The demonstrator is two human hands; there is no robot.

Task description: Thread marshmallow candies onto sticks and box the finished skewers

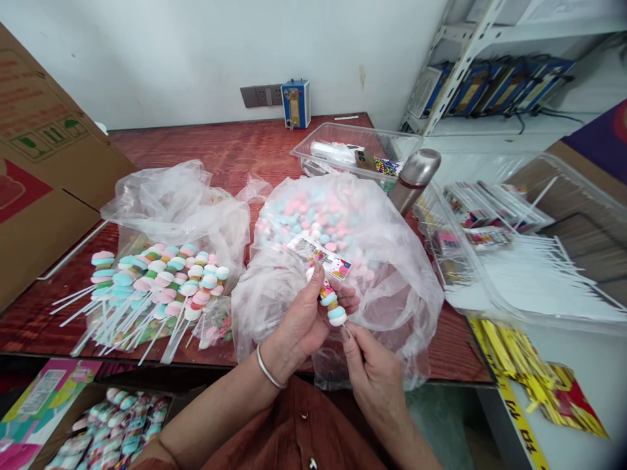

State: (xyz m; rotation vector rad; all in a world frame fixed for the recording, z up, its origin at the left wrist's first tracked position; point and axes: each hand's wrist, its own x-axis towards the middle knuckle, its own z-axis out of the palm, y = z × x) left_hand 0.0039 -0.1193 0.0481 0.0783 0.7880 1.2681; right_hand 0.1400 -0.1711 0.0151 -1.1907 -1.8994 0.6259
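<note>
My left hand (311, 314) is closed round a marshmallow skewer (336, 313), its thumb pressed near the top. Pink, blue and white pieces show on the skewer, which tilts down to the right. A printed card or wrapper (321, 256) sticks out beyond the left fingertips; whether it is joined to the skewer I cannot tell. My right hand (369, 362) pinches the stick end below the lowest marshmallow. Both hands are over a clear plastic bag (392, 261) full of loose pastel marshmallows. To the left lies a pile of finished marshmallow skewers (166, 281) with white sticks.
A steel flask (415, 179) stands behind the bag, beside a clear tray (313, 140) with a phone. On the right, a plastic bin (470, 300) holds white sticks and printed packs. A cardboard box (44, 163) stands at left; wrapped skewers (112, 424) fill a box below.
</note>
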